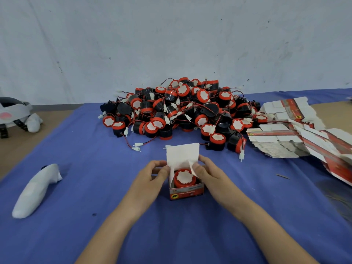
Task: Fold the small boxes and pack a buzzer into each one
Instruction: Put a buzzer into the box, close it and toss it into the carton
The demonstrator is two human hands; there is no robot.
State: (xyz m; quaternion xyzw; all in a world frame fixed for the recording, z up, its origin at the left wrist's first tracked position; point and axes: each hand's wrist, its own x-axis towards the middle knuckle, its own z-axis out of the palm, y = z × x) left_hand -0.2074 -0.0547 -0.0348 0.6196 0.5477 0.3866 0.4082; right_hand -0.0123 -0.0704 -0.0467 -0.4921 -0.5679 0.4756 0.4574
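Buzzer sits red cap up inside the small box, which stands between our hands on the blue cloth in the middle of the bench. Our left hand grips the box's left wall with curled fingers and steadies it. Our right hand pinches the right side flap, which is bent partly inward over the buzzer. The tall lid flap stands upright at the box's far side.

We judge that closing is the step in hand. We should lay both side flaps flat over the cap and check that no wire strays over the rim. Then we bring the lid down and tuck its tongue behind the front wall, with the left hand holding the walls square.

Beyond the box, toward the bench's far edge, lies the heap of loose buzzers. Flat box blanks fan out toward the right edge, and a white wrapped object lies toward the left edge.
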